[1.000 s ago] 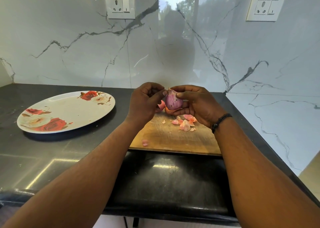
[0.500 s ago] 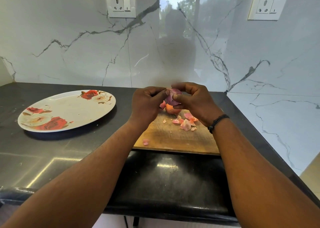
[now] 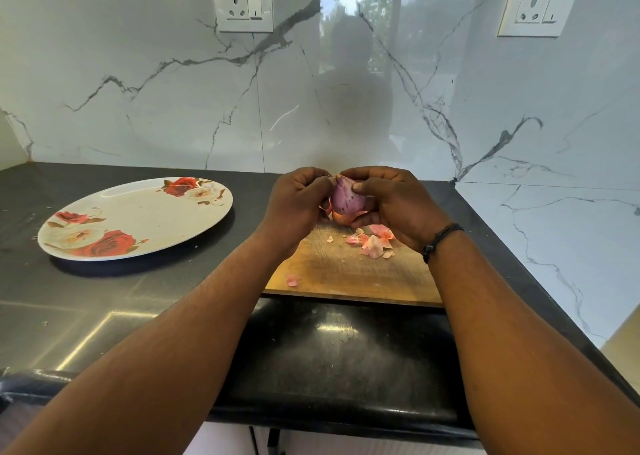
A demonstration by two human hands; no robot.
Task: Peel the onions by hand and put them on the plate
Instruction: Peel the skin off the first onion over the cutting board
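A purple onion (image 3: 346, 198) is held between both hands above the far end of a wooden cutting board (image 3: 349, 274). My right hand (image 3: 394, 205) grips it, thumb across its front. My left hand (image 3: 298, 205) pinches at its upper left side with curled fingers. Just below the held onion, another unpeeled orange-brown onion (image 3: 340, 218) rests on the board, mostly hidden by my hands. Pink skin scraps (image 3: 372, 241) lie on the board under my right hand. The white plate with red roses (image 3: 114, 212) sits to the left on the black counter with nothing on it.
One loose skin flake (image 3: 292, 280) lies near the board's front left corner. The black counter (image 3: 104, 302) ends in a rounded front edge. Marble walls with two socket plates (image 3: 242, 3) close the back and right sides.
The onion has turned in my hands, showing more of its purple face now. My left fingers stay pinched at its top left; both hands sit at about the same spot.
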